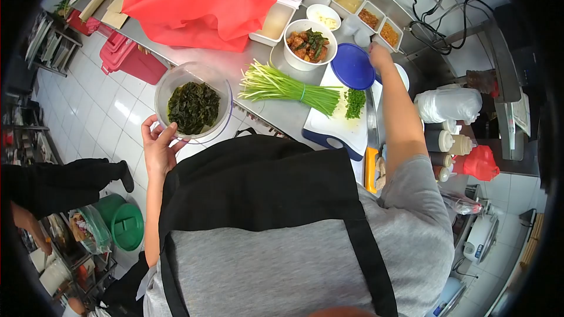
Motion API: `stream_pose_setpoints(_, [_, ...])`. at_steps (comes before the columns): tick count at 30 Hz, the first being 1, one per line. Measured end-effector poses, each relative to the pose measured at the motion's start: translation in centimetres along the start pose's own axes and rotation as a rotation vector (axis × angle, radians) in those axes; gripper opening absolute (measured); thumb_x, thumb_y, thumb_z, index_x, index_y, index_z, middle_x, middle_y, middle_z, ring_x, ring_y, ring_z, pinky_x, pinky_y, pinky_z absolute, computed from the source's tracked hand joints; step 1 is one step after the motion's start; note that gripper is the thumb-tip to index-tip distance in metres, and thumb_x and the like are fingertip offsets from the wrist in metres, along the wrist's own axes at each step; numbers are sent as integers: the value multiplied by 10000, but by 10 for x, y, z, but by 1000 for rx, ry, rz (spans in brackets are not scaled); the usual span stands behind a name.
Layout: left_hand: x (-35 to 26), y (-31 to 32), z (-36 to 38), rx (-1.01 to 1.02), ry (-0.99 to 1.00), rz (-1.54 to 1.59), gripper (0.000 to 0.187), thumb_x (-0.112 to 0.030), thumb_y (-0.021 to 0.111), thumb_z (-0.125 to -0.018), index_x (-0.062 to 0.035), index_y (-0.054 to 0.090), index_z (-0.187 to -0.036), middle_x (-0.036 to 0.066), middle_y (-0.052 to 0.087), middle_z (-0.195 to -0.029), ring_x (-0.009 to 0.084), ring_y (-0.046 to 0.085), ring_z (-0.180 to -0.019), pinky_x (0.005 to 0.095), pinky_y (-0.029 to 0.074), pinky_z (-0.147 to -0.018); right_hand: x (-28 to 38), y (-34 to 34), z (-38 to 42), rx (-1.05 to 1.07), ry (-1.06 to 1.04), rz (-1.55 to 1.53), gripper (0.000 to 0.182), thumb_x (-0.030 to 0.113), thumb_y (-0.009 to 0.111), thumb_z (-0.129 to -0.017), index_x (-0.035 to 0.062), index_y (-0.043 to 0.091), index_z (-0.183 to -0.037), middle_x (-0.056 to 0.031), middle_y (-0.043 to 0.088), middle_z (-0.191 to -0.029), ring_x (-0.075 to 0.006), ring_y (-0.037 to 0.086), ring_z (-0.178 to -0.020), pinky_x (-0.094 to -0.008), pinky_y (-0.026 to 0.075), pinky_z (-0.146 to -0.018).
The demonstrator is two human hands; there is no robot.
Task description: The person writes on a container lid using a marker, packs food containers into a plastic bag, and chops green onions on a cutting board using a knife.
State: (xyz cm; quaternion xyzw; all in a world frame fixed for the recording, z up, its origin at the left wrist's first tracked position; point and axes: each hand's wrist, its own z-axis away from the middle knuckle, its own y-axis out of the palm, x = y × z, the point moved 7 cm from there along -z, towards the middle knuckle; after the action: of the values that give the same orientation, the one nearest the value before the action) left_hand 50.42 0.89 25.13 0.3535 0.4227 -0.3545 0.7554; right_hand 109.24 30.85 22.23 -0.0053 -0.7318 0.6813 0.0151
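My left hand (160,145) grips the near rim of a clear round tub (225,118) with chopped dark green leaves (194,107) inside, thumb over the edge. It is held beside the counter's front edge. On the counter, my right hand (382,56) is closed at the far right edge of a round blue lid (352,66); its fingertips are partly hidden. Below the lid lies a white cutting board (322,124) with a banded bunch of chives (288,89) and a small pile of chopped chives (354,103). A yellow-handled knife (371,170) rests along the board's right side.
A white bowl of reddish food topped with leaves (306,47) stands behind the chives. White containers of seasonings (368,19) line the back wall. A red plastic bag (200,6) covers the left counter. Squeeze bottles (439,141) stand right. Another person's dark-clothed leg (64,185) is at left.
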Motion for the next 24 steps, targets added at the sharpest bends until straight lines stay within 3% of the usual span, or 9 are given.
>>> stream_pose_setpoints(3, [0,-2,-1,-5,12,-7,445,-22,656,-814,-121,388,-1156,77,526,-983,163,618,-761,377,599,-648,-2,9,3,72,74,-20,195,138,530,-831,68,600,-999,-192,652,-980,-380,610,-945,-452,478,-830])
stream_pose_setpoints(13, [-2,3,1,-13,14,5,439,-19,653,-817,-107,384,-1152,84,528,-983,175,617,-765,392,594,-663,-32,26,-7,133,210,-351,149,88,571,-746,106,663,-862,-137,680,-898,-301,648,-879,-379,496,-784])
stream_pose_setpoints(18, [-1,2,1,-11,18,-3,431,-15,651,-815,-103,389,-1146,80,527,-975,163,605,-749,376,594,-645,-22,-26,-2,25,53,-505,258,33,591,-717,95,670,-955,-103,673,-808,-232,644,-786,-321,493,-698])
stream_pose_setpoints(21, [1,0,0,-16,25,5,421,-12,646,-817,-103,392,-1141,80,528,-974,163,604,-750,375,595,-638,-14,-74,28,118,183,-956,363,12,601,-706,57,645,-1064,-77,644,-786,-172,612,-729,-282,483,-662])
stream_pose_setpoints(24, [0,1,3,-28,25,15,412,-9,638,-820,-104,394,-1138,81,529,-980,169,606,-755,375,595,-636,-11,-129,49,-149,52,-965,443,-22,577,-714,17,596,-1155,-74,631,-863,-130,588,-718,-242,467,-649])
